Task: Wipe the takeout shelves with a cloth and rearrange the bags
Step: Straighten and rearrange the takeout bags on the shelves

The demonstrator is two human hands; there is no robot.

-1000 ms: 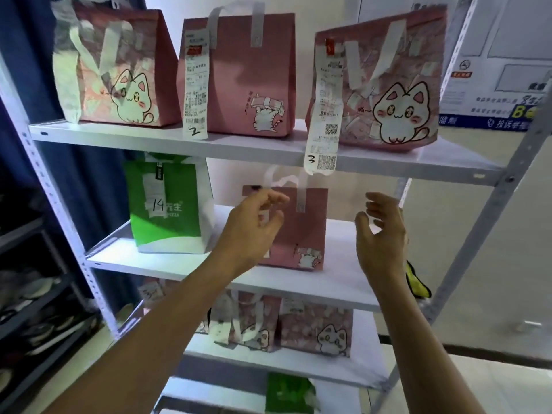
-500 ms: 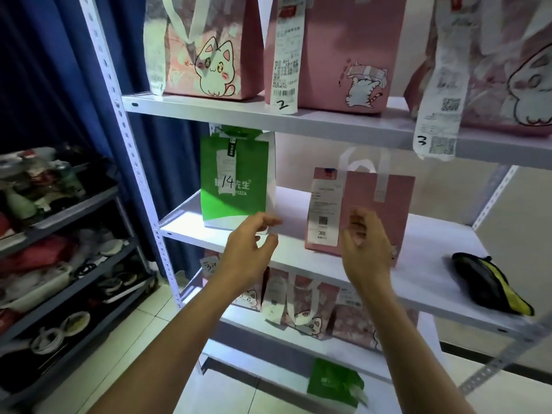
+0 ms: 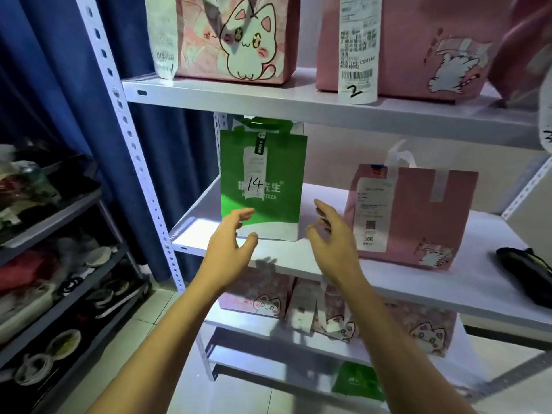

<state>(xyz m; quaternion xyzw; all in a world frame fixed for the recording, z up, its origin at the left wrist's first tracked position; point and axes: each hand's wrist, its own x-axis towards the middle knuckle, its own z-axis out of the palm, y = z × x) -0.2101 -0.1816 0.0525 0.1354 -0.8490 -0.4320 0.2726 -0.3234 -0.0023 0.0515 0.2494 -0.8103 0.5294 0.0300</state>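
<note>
On the middle shelf (image 3: 388, 282) an open lane runs between the green bag (image 3: 263, 180) and the pink bag (image 3: 418, 216), where the right hand (image 3: 331, 237) reaches in. The upper shelf (image 3: 268, 100) caps the green bag's handles closely. A dark cloth (image 3: 525, 276) blocks the shelf's right end

Green bag (image 3: 263, 186): "14" and "PIZZA". Top-shelf receipt (image 3: 357, 49): "2". Pink bag's label (image 3: 372, 216): "386".

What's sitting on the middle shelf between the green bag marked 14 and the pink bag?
Only bare white shelf separates the green bag from the pink bag; in the head view, the right hand reaches in front of that gap.
</note>
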